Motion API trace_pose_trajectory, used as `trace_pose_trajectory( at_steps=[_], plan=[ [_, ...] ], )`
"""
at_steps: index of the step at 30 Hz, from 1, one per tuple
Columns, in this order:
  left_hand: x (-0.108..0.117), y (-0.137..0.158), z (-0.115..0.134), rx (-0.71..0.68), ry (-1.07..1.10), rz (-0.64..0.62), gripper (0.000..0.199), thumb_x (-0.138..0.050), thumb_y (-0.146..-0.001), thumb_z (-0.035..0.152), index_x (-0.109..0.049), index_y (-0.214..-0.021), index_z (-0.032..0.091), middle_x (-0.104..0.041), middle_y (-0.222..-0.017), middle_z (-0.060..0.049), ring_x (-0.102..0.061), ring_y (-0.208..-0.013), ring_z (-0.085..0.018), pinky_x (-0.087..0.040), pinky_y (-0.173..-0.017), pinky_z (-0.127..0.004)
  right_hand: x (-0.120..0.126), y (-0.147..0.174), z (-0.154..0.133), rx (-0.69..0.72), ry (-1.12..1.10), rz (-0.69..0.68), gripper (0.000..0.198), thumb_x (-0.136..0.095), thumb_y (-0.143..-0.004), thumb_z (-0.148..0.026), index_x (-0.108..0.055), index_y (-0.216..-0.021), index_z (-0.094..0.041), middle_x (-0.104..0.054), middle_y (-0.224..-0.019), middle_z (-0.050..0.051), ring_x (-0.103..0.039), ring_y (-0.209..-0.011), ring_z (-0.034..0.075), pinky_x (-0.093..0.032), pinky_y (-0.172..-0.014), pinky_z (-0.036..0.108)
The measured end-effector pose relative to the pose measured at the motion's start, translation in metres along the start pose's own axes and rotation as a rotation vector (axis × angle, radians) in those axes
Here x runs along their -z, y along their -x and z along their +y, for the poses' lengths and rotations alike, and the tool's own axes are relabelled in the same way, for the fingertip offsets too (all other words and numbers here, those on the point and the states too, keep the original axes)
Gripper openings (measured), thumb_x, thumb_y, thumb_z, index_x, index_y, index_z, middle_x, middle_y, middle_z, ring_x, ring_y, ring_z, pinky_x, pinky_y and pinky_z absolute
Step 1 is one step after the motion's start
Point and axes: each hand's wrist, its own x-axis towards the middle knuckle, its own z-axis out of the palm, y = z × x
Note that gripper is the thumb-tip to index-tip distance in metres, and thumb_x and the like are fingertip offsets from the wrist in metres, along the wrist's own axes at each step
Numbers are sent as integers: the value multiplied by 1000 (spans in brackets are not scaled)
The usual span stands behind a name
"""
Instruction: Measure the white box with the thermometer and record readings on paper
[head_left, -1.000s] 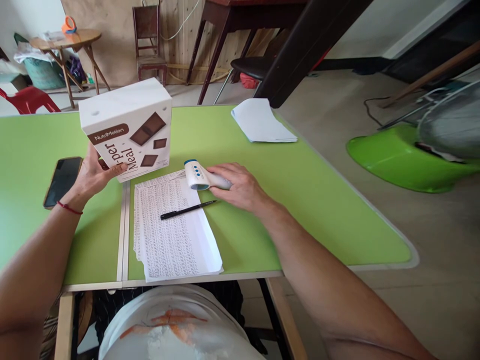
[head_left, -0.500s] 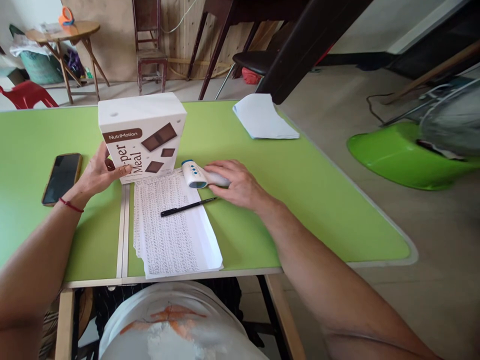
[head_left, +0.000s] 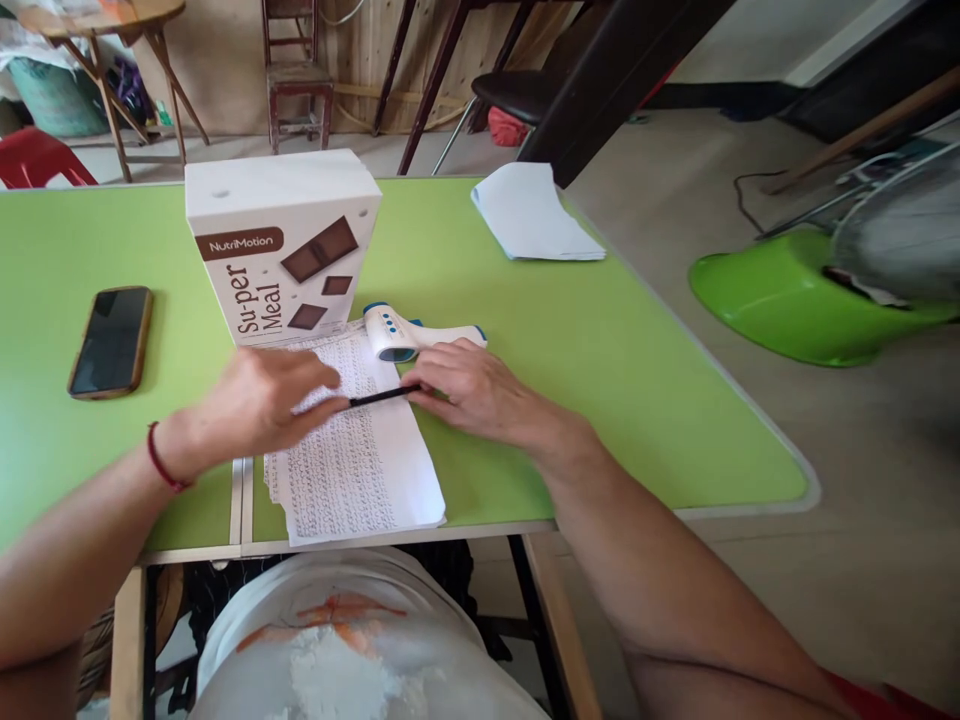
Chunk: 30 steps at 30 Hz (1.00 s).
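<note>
A black pen (head_left: 384, 395) spans the gap between my two hands, above the handwritten sheets (head_left: 352, 490). My left hand (head_left: 262, 400) has its thumb and fingers at the pen's left end. At the other end, my right hand (head_left: 469, 390) pinches the pen between thumb and fingers. Just beyond the right hand lies a white and blue infrared thermometer (head_left: 394, 333), its handle pointing right. Behind the papers stands a white NutriMotion box (head_left: 259, 285) with brown pictures, upright and touched by neither hand.
A phone (head_left: 111, 342) in a brown case lies at the left of the green table (head_left: 600, 400). White papers (head_left: 532, 212) rest near the far right edge. Beyond the table are a wooden chair (head_left: 298, 90), a red chair (head_left: 41, 155) and a green plastic seat (head_left: 795, 300).
My left hand has let go of the box and come right and nearer to the pen. My right hand has left the thermometer and taken the pen's right end.
</note>
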Motion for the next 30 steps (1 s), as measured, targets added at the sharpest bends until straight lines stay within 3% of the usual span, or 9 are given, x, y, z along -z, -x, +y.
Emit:
trace_pose_trajectory(
  at_steps=[3,5,7,9,13,21,30],
  plan=[
    [-23,0,27,-19,-41,-387,18,-55,-94,31,-63,-95,15,-67,-94,-5,-62,-61,-14,-42,-45,-26,6,-1,-4,-159,-172,168,8,-55,-88,-25,-61,-83,-22,-60,-66,1,-55,-60,17,-46,-59,35],
    [-34,1,39,-12,-122,-514,31,-61,-90,40,-62,-105,13,-61,-124,-12,-64,-62,-16,-44,-44,-29,11,-3,-13,-298,-348,375,2,-60,-83,-25,-58,-83,-24,-59,-66,-1,-54,-56,15,-46,-53,32],
    [-39,3,45,0,-180,-576,42,-63,-88,46,-60,-114,12,-48,-140,-16,-66,-63,-18,-46,-45,-32,13,-7,-25,-388,-556,531,8,-62,-80,-24,-55,-81,-24,-59,-67,-2,-54,-55,14,-45,-50,30],
    [-39,3,46,9,-198,-609,45,-60,-90,48,-57,-120,13,-44,-144,-17,-67,-66,-21,-48,-47,-34,12,-11,-35,-438,-735,546,9,-62,-77,-22,-53,-77,-23,-59,-63,-3,-55,-53,13,-45,-50,29],
    [-37,3,45,16,-208,-630,47,-57,-91,48,-54,-123,14,-44,-143,-19,-67,-70,-22,-49,-49,-34,-6,-14,-46,-570,-893,419,3,-58,-73,-20,-55,-74,-21,-56,-55,-5,-52,-48,11,-44,-47,26],
    [-39,2,48,19,-219,-648,47,-56,-91,49,-54,-123,13,-47,-139,-22,-68,-74,-24,-48,-50,-31,-32,-7,-48,-541,-546,503,9,-56,-71,-21,-50,-65,-22,-52,-53,-5,-45,-45,10,-39,-44,25],
    [-35,-1,46,41,-168,-670,44,-59,-91,44,-55,-122,14,-44,-142,-20,-67,-74,-22,-49,-51,-30,-34,-4,-48,-462,-476,462,14,-53,-77,-21,-46,-65,-23,-50,-53,-5,-44,-47,12,-38,-46,26]
  ],
)
